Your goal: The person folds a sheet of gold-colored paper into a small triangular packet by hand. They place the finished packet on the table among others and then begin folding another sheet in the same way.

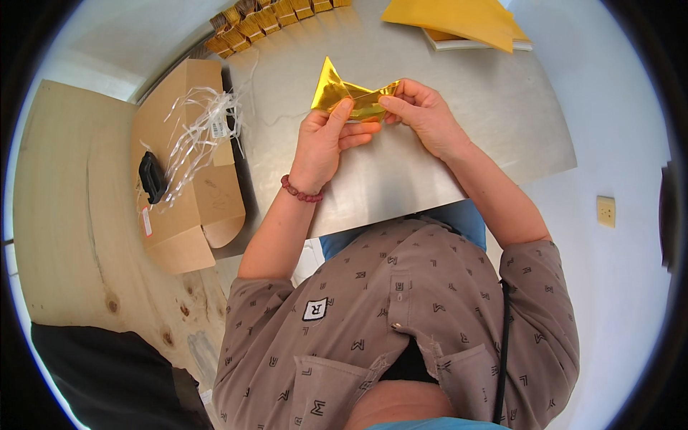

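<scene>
A shiny gold foil sheet [331,86], partly folded, is held in both hands above the metal table. One pointed corner stands up on its left side, and a crease runs across the middle. My left hand [324,147] pinches its lower left part, thumb on top and fingers beneath. At the other end, my right hand [430,118] grips the narrower, bunched part between thumb and fingers. The fingers behind the foil are partly hidden.
Bundles of folded gold pieces [251,27] line the table's far left edge. Yellow sheets [455,20] lie at the far right. Left of the metal table [502,122], a cardboard box [218,193] bears white plastic strips [204,118] and a black object [151,178].
</scene>
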Demonstrator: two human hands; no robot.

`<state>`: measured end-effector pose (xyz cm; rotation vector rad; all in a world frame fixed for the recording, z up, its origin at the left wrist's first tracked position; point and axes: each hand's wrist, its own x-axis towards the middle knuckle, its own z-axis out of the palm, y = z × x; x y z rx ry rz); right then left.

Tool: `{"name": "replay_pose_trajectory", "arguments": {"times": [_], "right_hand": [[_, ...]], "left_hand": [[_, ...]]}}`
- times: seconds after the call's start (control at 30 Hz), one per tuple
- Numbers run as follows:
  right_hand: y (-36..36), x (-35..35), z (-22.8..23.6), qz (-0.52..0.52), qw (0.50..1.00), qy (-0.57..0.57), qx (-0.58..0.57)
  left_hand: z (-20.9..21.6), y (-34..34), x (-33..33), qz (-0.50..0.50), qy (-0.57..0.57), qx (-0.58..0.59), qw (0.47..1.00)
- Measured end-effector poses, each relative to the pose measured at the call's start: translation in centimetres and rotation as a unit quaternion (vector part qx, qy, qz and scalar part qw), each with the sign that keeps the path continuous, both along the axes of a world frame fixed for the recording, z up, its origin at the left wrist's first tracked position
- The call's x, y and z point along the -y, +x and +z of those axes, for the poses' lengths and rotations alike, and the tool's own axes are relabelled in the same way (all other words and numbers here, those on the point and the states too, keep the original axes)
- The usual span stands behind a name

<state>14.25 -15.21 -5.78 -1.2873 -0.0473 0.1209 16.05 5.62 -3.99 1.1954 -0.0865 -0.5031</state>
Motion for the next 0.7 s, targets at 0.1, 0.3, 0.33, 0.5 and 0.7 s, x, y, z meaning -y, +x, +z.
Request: {"name": "replay_pose_trajectory", "arguments": {"times": [0.1, 0.3, 0.33, 0.5, 0.7], "right_hand": [[0.05, 0.05, 0.12, -0.004, 1.0, 0.006, -0.015], [0.15, 0.26, 0.12, 0.004, 0.999, 0.018, -0.034], [0.18, 0.26, 0.09, 0.002, 0.999, 0.021, -0.041], [0.15, 0.27, 0.01, 0.007, 0.999, 0.039, -0.023], [0.14, 0.3, 0.16, 0.004, 0.999, 0.029, -0.035]], "left_hand": [[-0.15, 0.05, 0.07, 0.004, 0.005, 0.007, 1.0], [-0.39, 0.26, -0.01, 0.006, 0.004, 0.014, 1.0], [-0.4, 0.28, -0.03, 0.004, 0.005, 0.018, 1.0], [-0.36, 0.2, 0.07, 0.0, -0.004, 0.021, 1.0], [-0.27, 0.11, 0.04, -0.001, -0.002, 0.023, 1.0]]}}
